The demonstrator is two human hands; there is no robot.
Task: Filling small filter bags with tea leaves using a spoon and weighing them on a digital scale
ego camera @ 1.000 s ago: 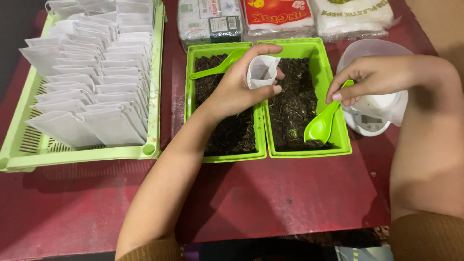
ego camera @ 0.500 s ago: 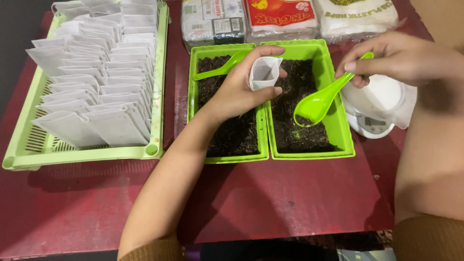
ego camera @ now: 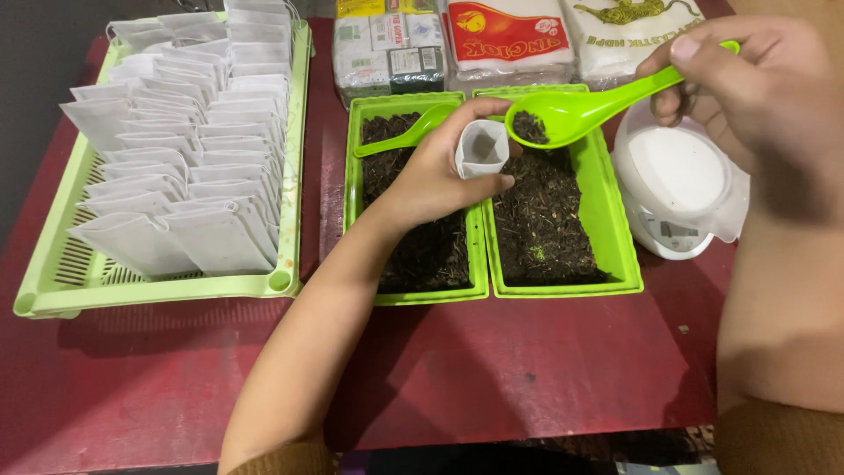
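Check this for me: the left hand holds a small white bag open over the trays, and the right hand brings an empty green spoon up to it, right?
Not quite. The head view shows the green spoon in the right hand carries a small heap of dark loose material. The left hand does hold the small white bag open.

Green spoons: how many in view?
2. One spoon is in the right hand, loaded, beside the open sachet in the left hand. The other spoon lies in the left tray.

spoon (ego camera: pixel 571 113) over right tray (ego camera: pixel 615 229), beside pouch (ego camera: pixel 482 148)
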